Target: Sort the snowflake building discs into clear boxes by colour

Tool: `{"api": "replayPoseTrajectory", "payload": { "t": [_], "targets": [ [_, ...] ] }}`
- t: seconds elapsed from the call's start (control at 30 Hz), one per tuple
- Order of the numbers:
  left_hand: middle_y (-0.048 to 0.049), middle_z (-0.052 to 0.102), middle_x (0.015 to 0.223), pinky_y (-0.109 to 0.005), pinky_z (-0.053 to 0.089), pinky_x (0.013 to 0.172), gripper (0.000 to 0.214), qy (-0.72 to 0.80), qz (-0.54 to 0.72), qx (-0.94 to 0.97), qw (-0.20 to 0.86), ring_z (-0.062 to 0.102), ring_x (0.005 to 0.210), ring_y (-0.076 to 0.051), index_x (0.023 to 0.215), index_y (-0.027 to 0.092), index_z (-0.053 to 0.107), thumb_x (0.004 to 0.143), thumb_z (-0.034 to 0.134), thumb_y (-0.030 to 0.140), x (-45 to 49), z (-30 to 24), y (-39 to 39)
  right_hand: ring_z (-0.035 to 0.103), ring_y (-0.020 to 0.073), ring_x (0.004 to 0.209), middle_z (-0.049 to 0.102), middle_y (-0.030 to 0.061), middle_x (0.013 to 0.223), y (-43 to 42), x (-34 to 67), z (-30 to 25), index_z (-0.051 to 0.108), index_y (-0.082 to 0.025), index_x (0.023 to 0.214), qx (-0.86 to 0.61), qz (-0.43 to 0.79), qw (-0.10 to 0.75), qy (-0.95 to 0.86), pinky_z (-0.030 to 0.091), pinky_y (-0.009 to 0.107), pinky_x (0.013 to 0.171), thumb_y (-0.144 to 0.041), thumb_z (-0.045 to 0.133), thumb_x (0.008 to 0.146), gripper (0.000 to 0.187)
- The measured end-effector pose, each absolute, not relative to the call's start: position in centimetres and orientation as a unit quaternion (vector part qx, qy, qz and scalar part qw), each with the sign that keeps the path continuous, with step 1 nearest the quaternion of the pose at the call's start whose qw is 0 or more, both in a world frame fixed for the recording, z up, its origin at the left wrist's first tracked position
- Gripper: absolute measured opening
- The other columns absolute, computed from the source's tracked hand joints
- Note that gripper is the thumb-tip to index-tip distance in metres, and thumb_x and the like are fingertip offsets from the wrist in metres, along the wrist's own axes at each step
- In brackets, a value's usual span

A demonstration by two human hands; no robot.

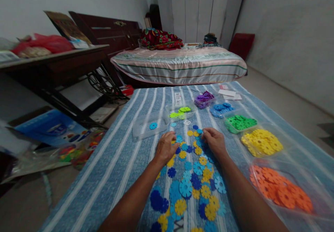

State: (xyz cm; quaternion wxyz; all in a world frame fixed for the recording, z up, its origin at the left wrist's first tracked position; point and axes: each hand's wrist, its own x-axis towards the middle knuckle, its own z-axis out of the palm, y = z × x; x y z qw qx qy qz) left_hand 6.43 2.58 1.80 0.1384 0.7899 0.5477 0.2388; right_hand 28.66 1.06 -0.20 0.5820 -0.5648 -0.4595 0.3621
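Observation:
A long spread of snowflake discs in light blue, dark blue and yellow covers the middle of the striped cloth. At its far left edge, my left hand rests with thumb and fingers apart, close to a few blue and yellow discs. My right hand is across from it, fingers curled together at the far right edge. Light-blue discs lie by its fingertips; whether one is pinched there is hidden. Beyond my left hand, a clear box holds a single blue disc.
Clear boxes along the right hold orange, yellow, green, blue and purple pieces. Lime-green discs sit in another box ahead. White cards lie at the far edge. A bed stands beyond.

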Motion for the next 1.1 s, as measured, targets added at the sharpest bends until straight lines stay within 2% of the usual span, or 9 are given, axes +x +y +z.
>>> {"api": "replayPoseTrajectory", "payload": {
  "t": [0.3, 0.5, 0.63, 0.77, 1.1],
  "targets": [
    [-0.0097, 0.066, 0.114, -0.038, 0.042, 0.099, 0.012, 0.533, 0.304, 0.764, 0.2, 0.057, 0.112, -0.022, 0.064, 0.019, 0.053, 0.071, 0.061, 0.013, 6.1, 1.9, 2.2, 0.054, 0.0131, 0.048, 0.062, -0.0003, 0.057, 0.9, 28.7, 0.0, 0.066, -0.017, 0.076, -0.574, 0.353, 0.572, -0.468, 0.045, 0.025, 0.048, -0.044, 0.058, 0.076, 0.028],
    [-0.0065, 0.068, 0.108, -0.036, 0.045, 0.097, 0.012, 0.559, 0.335, 0.725, 0.223, 0.061, 0.105, -0.019, 0.062, 0.02, 0.053, 0.073, 0.056, 0.016, 5.6, 2.1, 2.0, 0.054, 0.0136, 0.048, 0.062, 0.0004, 0.056, 0.9, 28.7, 0.0, 0.066, -0.017, 0.076, -0.575, 0.355, 0.579, -0.457, 0.046, 0.025, 0.048, -0.046, 0.059, 0.074, 0.03],
    [-0.0018, 0.069, 0.099, -0.03, 0.046, 0.093, 0.013, 0.603, 0.356, 0.684, 0.204, 0.063, 0.098, -0.017, 0.062, 0.021, 0.052, 0.074, 0.056, 0.018, 5.3, 2.0, 2.1, 0.054, 0.0134, 0.048, 0.062, 0.0005, 0.056, 0.8, 28.8, -0.1, 0.067, -0.016, 0.077, -0.576, 0.355, 0.576, -0.46, 0.046, 0.025, 0.047, -0.047, 0.06, 0.074, 0.032],
    [0.0004, 0.069, 0.088, -0.026, 0.048, 0.085, 0.008, 0.643, 0.365, 0.645, 0.194, 0.064, 0.088, -0.016, 0.07, 0.021, 0.056, 0.077, 0.054, 0.022, 5.1, 1.9, 2.1, 0.053, 0.0132, 0.048, 0.062, 0.0004, 0.057, 0.7, 28.8, 0.0, 0.067, -0.017, 0.077, -0.575, 0.352, 0.574, -0.464, 0.046, 0.025, 0.048, -0.046, 0.059, 0.075, 0.03],
    [-0.0026, 0.065, 0.082, -0.03, 0.046, 0.087, 0.017, 0.685, 0.319, 0.651, 0.074, 0.061, 0.09, -0.018, 0.061, 0.023, 0.046, 0.077, 0.05, 0.017, 4.6, 1.8, 2.0, 0.054, 0.0136, 0.049, 0.062, 0.0004, 0.058, 0.9, 29.0, -0.7, 0.067, -0.017, 0.079, -0.57, 0.361, 0.578, -0.458, 0.046, 0.025, 0.049, -0.049, 0.062, 0.075, 0.032]
  ]
}}
